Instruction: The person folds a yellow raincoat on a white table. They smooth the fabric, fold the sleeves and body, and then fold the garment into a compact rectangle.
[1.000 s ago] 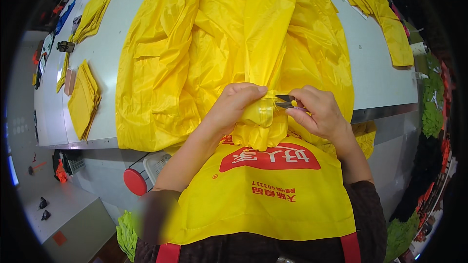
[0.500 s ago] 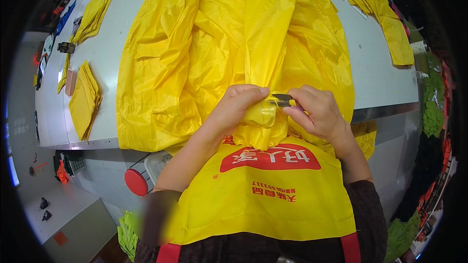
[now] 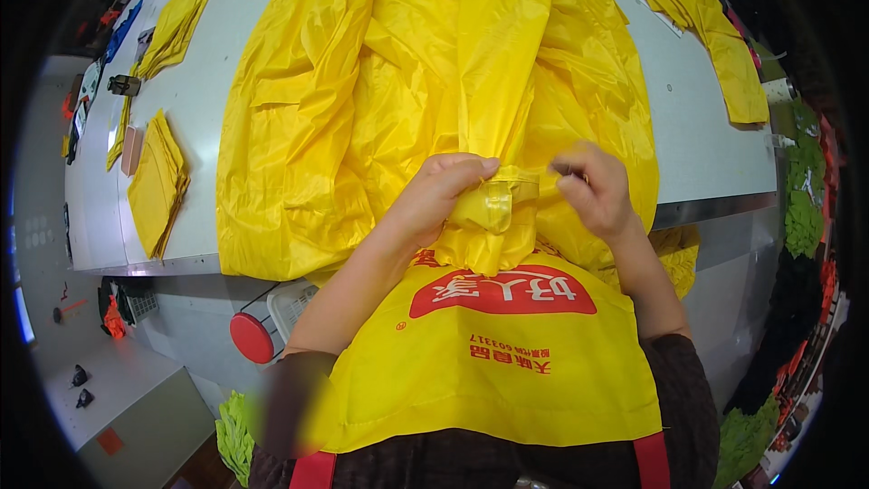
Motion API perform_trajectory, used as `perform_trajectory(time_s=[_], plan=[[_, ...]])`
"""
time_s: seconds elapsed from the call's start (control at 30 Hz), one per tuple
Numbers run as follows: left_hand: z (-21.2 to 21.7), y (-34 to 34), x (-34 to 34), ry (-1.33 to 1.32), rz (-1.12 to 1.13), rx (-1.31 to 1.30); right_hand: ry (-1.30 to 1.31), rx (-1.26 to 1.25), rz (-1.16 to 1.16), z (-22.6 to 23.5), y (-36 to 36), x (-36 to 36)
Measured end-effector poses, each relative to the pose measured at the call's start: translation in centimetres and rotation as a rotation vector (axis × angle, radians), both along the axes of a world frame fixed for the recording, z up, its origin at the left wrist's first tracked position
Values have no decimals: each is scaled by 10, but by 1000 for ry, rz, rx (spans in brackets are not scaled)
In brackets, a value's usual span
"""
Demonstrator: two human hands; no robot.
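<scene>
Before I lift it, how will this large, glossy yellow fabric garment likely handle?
The garment will probably flop, since it lies in loose folds and creases. Its shiny surface suggests it may slide easily over the smooth pale table. Because it spreads well beyond your left hand, the rest would likely trail.

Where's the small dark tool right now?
In the head view, right of centre: the dark tool, blurred, is in the right hand, just right of the yellow fabric end held by the left hand.
</scene>
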State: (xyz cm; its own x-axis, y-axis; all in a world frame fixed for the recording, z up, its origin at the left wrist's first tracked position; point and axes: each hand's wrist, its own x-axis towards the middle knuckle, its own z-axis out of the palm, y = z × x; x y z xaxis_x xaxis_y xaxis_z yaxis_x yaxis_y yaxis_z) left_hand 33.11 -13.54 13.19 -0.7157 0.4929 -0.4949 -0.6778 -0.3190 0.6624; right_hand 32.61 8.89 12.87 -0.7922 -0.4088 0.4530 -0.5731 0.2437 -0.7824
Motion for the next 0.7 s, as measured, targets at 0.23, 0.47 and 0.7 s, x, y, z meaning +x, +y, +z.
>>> perform_trajectory(time_s=[0.23, 0.47, 0.7], plan=[[-3, -7, -7, -73, 153, 114, -692, -139, 11, -31, -17, -3], [-10, -26, -5, 399, -138, 89, -376, -274, -330, -26, -46, -33], [-61, -47, -29, 553, 478, -226, -411, -255, 64, -2, -99, 22]])
